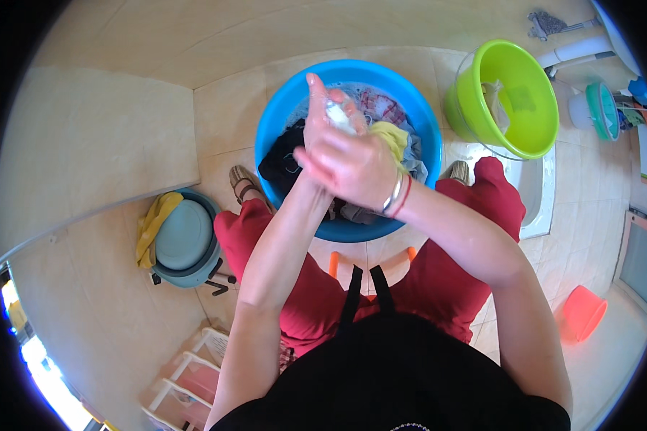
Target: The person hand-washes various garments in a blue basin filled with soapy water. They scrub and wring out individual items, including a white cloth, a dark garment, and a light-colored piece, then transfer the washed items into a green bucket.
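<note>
My left hand (314, 113) is above a blue basin (264, 122), one digit stretched up and the other fingers curled around a white patch (340, 117). Whether that is soap or thick lather I cannot tell. Over the heel and wrist of the left hand lies my right hand (359, 165), its fingers bent and smeared by motion. Wet laundry fills the basin: a black garment (280, 159), a yellow cloth (389, 135), a grey-blue cloth (415, 154) and a red-and-white piece (384, 108). Sudsy water shows along the far side.
A lime-green bucket (541, 108) stands at the back right, partly above a white floor basin (540, 194). On the left, a yellow cloth (154, 226) hangs over a grey-blue tub (183, 233). A coral bucket (584, 314) and a white rack (183, 384) are nearer me.
</note>
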Demonstrator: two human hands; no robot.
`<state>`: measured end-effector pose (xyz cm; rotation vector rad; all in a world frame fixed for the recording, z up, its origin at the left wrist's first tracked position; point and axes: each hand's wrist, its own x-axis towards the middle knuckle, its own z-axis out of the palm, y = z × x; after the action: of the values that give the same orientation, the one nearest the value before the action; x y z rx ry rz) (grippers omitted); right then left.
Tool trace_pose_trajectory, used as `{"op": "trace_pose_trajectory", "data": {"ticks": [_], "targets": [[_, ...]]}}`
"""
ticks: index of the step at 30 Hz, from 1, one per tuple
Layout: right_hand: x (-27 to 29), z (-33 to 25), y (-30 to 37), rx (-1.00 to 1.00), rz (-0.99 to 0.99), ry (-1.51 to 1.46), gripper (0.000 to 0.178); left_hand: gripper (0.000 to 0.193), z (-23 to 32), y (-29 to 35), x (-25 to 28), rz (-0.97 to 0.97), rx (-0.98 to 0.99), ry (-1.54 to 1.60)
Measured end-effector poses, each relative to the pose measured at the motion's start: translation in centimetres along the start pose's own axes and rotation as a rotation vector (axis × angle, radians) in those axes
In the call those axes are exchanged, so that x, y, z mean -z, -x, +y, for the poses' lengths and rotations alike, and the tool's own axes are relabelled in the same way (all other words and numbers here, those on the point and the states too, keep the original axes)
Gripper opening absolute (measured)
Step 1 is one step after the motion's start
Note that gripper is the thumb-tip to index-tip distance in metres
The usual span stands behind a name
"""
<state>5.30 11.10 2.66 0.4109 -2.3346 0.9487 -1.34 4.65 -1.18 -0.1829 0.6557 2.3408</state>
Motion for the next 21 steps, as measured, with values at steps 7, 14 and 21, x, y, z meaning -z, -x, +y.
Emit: {"op": "trace_pose_trajectory", "data": {"ticks": [7, 14, 21], "targets": [[-2.7, 8.4, 0.6, -0.431, -0.045, 0.065, 0.025, 0.019, -2.5, -0.9, 1.0, 0.426, -0.117, -0.143], [-2.4, 0.8, 1.1, -0.135, -0.096, 0.068, 0.012, 0.034, -0.2, -0.7, 1.6, 0.464, -0.024, -0.143], [-3.5, 8.2, 1.2, -0.235, -0.061, 0.229, 0.022, 0.02, -2.7, 0.2, 2.3, 0.466, -0.001, -0.126]]}}
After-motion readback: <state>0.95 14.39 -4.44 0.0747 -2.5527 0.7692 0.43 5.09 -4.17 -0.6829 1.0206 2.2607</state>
